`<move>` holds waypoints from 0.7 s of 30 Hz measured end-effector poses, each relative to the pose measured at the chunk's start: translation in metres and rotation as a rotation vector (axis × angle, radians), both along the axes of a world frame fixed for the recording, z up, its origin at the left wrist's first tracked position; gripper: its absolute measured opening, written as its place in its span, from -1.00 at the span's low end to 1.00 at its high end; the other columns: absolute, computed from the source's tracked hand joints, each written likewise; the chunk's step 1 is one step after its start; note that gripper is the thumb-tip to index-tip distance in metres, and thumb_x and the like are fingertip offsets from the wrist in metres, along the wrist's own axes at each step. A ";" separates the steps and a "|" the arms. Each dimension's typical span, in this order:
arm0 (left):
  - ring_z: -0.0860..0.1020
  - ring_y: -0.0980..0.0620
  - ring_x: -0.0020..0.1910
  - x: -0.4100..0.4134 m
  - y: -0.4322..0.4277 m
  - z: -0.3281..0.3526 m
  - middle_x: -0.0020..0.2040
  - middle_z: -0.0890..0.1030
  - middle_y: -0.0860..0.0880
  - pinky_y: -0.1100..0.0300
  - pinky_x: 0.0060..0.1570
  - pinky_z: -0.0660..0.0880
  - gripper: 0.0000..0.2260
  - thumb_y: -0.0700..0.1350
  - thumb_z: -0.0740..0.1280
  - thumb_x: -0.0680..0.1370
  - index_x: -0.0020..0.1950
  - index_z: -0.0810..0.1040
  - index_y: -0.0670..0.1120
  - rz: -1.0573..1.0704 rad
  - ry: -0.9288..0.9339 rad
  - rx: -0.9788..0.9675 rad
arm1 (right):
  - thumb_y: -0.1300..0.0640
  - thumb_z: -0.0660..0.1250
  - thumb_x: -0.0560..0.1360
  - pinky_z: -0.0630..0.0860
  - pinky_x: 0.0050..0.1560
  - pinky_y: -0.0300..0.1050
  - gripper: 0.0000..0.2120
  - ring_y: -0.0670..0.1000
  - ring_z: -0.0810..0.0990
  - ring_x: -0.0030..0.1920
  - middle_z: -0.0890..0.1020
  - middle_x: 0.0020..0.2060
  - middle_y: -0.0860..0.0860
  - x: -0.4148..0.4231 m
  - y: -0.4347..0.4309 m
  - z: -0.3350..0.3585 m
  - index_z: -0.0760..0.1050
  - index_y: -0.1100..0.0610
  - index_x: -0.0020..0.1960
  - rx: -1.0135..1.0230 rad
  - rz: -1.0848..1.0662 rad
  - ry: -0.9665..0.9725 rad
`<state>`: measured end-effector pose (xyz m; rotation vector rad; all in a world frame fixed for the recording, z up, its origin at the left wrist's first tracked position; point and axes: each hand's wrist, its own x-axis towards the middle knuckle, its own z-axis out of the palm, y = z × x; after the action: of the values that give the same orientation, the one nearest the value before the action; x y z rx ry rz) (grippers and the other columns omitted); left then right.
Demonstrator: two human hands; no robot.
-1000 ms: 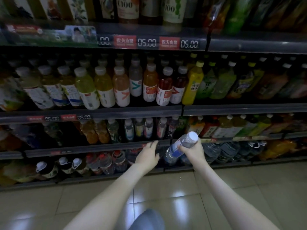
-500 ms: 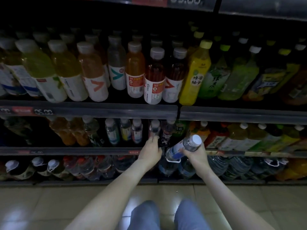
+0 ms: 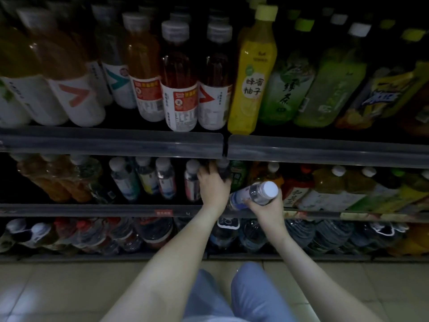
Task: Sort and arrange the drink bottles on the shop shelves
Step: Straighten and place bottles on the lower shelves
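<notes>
Plastic bottle (image 3: 253,194) clamped in R hand (image 3: 267,206); L hand (image 3: 212,185) grip unclear.
Prob. light, stiff, slick: hold mid-body, not cap.

left fingers (image 3: 206,174) lost in shadow, lower bottles (image 3: 92,235) blurred

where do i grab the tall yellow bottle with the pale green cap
Probably the narrow neck under the cap of the yellow plastic bottle, from the front: it stands upright at the shelf edge, neighbours close on both sides.
</notes>
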<state>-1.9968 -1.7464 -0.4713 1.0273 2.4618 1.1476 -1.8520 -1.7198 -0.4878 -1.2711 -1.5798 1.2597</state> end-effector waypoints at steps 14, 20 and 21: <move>0.45 -0.19 0.19 0.014 -0.050 -0.008 0.31 0.31 -0.11 0.04 0.05 0.49 -0.65 -0.11 0.39 0.51 0.28 0.44 -0.03 -0.308 0.019 -0.069 | 0.34 0.51 0.35 0.45 -0.17 -0.49 -0.44 -0.19 0.53 -0.08 0.52 -0.05 -0.09 0.021 -0.010 0.025 0.29 0.18 0.21 -0.005 0.033 -0.018; 0.53 0.03 0.07 -0.007 -0.093 0.006 0.07 0.57 0.02 0.34 -0.07 0.42 -0.70 -0.08 0.44 0.50 0.16 0.43 -0.02 -0.136 -0.217 0.150 | 0.34 0.50 0.37 0.43 -0.10 -0.41 -0.45 -0.19 0.50 -0.07 0.48 -0.05 -0.11 0.011 -0.012 0.035 0.26 0.13 0.20 -0.062 0.001 0.027; 0.54 0.07 0.03 -0.011 -0.100 0.012 0.01 0.58 0.07 0.42 -0.10 0.42 -0.72 -0.08 0.46 0.49 0.12 0.44 0.02 -0.102 -0.250 0.188 | 0.33 0.50 0.38 0.43 -0.08 -0.39 -0.45 -0.17 0.50 -0.06 0.48 -0.03 -0.09 0.006 -0.011 0.036 0.25 0.12 0.20 -0.076 -0.001 0.034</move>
<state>-2.0074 -1.8464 -0.4590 0.9776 2.1176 1.4011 -1.8459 -1.7310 -0.4523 -1.2907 -1.5195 1.3454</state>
